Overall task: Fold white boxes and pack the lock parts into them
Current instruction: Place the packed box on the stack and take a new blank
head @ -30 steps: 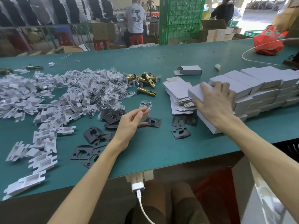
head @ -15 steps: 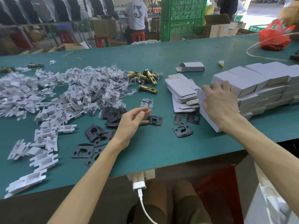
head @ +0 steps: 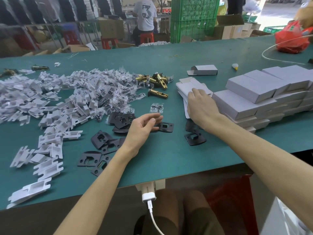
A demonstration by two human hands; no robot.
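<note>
Green surface (head: 169,158): stacked flat white cardboard blanks (head: 184,86) are touched by straight fingers of the right hand (head: 201,107); the left hand (head: 144,128) beside them is slack, empty. Only one blank should be separated.

Bright, even daylight, seemingly from the overexposed doorway (head: 286,9) at upper right. Soft, faint shadows lie beneath the right hand (head: 201,106). Wide-angle distortion bows the edges of the table (head: 169,158); the far background is slightly soft.
</note>
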